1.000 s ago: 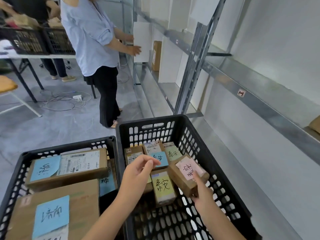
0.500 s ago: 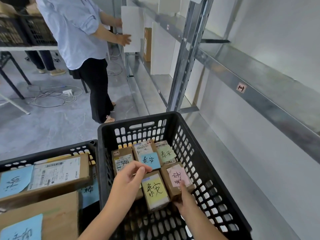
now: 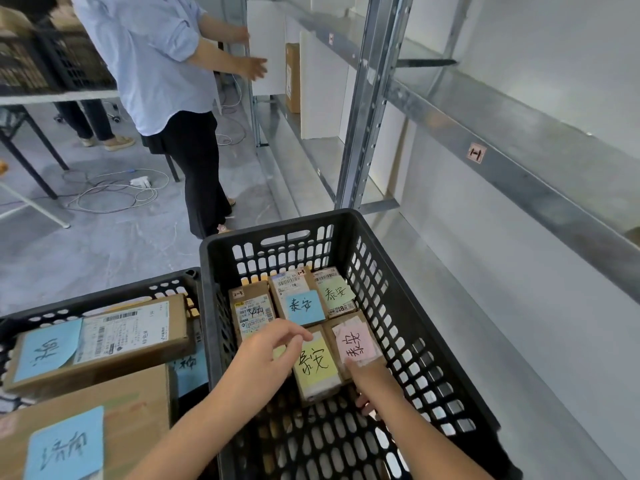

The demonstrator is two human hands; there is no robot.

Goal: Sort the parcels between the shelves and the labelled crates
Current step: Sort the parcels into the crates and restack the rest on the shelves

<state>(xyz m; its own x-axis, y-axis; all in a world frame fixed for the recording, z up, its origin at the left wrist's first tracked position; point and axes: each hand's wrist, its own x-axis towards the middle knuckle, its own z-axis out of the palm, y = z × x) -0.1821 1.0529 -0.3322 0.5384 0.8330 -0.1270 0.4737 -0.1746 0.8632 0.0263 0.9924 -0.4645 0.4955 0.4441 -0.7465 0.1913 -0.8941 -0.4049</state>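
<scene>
Black crate (image 3: 221,265) — both hands on parcels

Two bare, sleeveless forearms (image 3: 221,420)

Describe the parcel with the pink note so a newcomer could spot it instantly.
Start at the taller black crate on the right, beside the metal shelving. Five small cardboard parcels lie inside; take the near row, right-hand one, the pink-note parcel, touched by the right hand. Its neighbours carry yellow, blue and green notes; only this note is pink.
</scene>
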